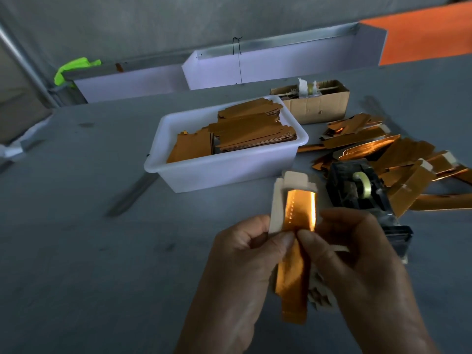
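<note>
Gripping one gold carton blank point(293, 254) between them, the left hand point(245, 267) and right hand point(357, 261) pinch it with thumbs nearly touching, above the grey desk point(89, 251). A white tub point(229, 169) of flat blanks stands behind; a tape dispenser point(357, 187) sits just right.

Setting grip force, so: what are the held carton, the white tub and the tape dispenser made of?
The held carton: looks like thin paperboard, mirror-gold foil outside, matte beige inside; its flaps show bare board.
The white tub: likely moulded plastic, with smooth, slightly translucent walls and a rounded rim.
The tape dispenser: seemingly black plastic with a dull finish; too dark to be sure.
</note>
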The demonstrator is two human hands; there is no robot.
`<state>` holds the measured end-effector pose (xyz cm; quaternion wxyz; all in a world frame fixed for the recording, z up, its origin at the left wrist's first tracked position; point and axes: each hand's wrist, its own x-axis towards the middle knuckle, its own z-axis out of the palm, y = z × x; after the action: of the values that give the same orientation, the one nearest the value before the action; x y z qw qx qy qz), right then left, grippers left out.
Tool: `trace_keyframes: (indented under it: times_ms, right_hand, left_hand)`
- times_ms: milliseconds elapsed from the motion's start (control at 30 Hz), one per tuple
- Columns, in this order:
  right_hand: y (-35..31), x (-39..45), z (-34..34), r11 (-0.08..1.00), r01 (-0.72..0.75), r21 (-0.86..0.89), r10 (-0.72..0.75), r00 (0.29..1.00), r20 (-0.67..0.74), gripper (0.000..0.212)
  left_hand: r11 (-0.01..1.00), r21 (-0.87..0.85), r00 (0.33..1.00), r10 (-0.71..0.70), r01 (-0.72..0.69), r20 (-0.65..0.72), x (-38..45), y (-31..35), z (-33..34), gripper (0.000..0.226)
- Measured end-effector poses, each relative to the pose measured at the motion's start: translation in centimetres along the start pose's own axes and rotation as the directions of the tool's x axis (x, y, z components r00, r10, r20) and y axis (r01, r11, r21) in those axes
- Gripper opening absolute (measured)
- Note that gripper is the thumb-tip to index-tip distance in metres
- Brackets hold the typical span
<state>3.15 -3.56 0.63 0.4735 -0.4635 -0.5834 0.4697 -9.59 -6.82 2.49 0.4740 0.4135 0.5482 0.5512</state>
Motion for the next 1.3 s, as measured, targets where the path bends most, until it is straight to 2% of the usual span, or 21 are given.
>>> trace_keyframes:
  times_ms: [33, 100, 167, 367, 433, 567, 667, 767, 867, 933, 967, 1033, 1100, 1133, 1167, 1233, 1300]
  right_hand:
    - [0.0, 0.4, -0.2, 0.993, -0.088, 0.079, 0.085, 0.995, 0.048, 0.045]
    - [-0.4, 0.8, -0.4, 0.925, -0.258, 0.279, 0.197, 0.953, 0.229, 0.035]
    - [-0.7, 1.1, -0.4, 0.865, -0.330, 0.380, 0.223, 0.928, 0.298, 0.023]
    - [-0.7, 1.0, -0.5, 0.808, -0.385, 0.446, 0.261, 0.913, 0.314, 0.018]
    - [-0.6, 1.0, -0.5, 0.800, -0.400, 0.447, 0.288, 0.910, 0.299, 0.016]
    - [-0.4, 1.0, -0.3, 0.805, -0.413, 0.427, 0.316, 0.906, 0.281, 0.011]
    - [-0.1, 0.7, -0.4, 0.803, -0.436, 0.407, 0.340, 0.895, 0.288, 0.017]
    - [0.1, 0.6, -0.5, 0.805, -0.435, 0.403, 0.350, 0.897, 0.269, 0.019]
    - [0.0, 0.6, -0.3, 0.814, -0.421, 0.400, 0.346, 0.905, 0.249, 0.022]
    - [-0.2, 0.6, -0.2, 0.820, -0.414, 0.394, 0.344, 0.908, 0.239, 0.023]
    - [-0.3, 0.6, -0.1, 0.817, -0.409, 0.406, 0.341, 0.911, 0.231, 0.021]
    - [-0.4, 0.6, 0.0, 0.810, -0.397, 0.431, 0.334, 0.917, 0.217, 0.016]
    - [-0.4, 0.4, 0.2, 0.805, -0.393, 0.445, 0.333, 0.919, 0.210, 0.017]
    - [-0.3, 0.4, 0.3, 0.802, -0.394, 0.448, 0.334, 0.919, 0.211, 0.020]
    - [-0.3, 0.3, 0.3, 0.802, -0.399, 0.444, 0.340, 0.917, 0.211, 0.023]
    - [-0.5, 0.1, 0.2, 0.808, -0.408, 0.425, 0.354, 0.913, 0.203, 0.025]
    - [-0.6, -0.2, 0.2, 0.815, -0.421, 0.398, 0.371, 0.907, 0.199, 0.025]
  left_hand:
    - [1.000, -0.006, 0.999, -0.024, 0.025, 0.028, -0.1, 0.0, 0.0, 0.016]
    - [0.999, 0.012, 0.998, -0.047, 0.047, 0.050, -0.1, 0.0, 0.1, 0.013]
    - [0.998, 0.045, 0.997, -0.055, 0.052, 0.049, -0.1, 0.0, 0.2, 0.011]
    - [0.995, 0.082, 0.998, -0.063, 0.062, 0.001, -0.2, 0.0, 0.4, 0.008]
    - [0.993, 0.115, 0.999, -0.015, 0.019, -0.038, -0.4, -0.4, 0.7, 0.005]
    - [0.973, 0.223, 0.971, 0.107, -0.058, -0.213, -0.4, -1.2, 1.1, 0.005]
    - [0.964, 0.259, 0.959, 0.128, -0.061, -0.253, -0.3, -1.5, 1.4, 0.011]
    - [0.954, 0.298, 0.941, 0.135, -0.039, -0.309, -0.3, -1.6, 1.5, 0.006]
    - [0.914, 0.397, 0.914, 0.228, -0.081, -0.337, -0.5, -1.8, 1.8, 0.008]
    - [0.818, 0.555, 0.866, 0.382, -0.154, -0.322, -0.7, -2.0, 2.3, 0.010]
    - [0.713, 0.675, 0.829, 0.486, -0.192, -0.277, -0.7, -2.0, 2.5, 0.011]
    - [0.441, 0.873, 0.767, 0.628, -0.210, -0.133, -0.9, -1.9, 3.2, 0.008]
    - [0.215, 0.963, 0.719, 0.694, -0.163, -0.034, -1.2, -2.3, 3.7, 0.007]
    - [0.133, 0.981, 0.706, 0.708, -0.140, 0.005, -1.3, -2.6, 3.7, 0.009]
    - [0.083, 0.990, 0.719, 0.695, -0.112, 0.023, -1.3, -2.6, 3.5, 0.015]
    - [0.029, 0.996, 0.804, 0.593, -0.085, 0.051, -1.5, -2.7, 3.3, 0.028]
    - [0.024, 0.995, 0.880, 0.470, -0.097, 0.074, -1.9, -3.4, 3.8, 0.032]
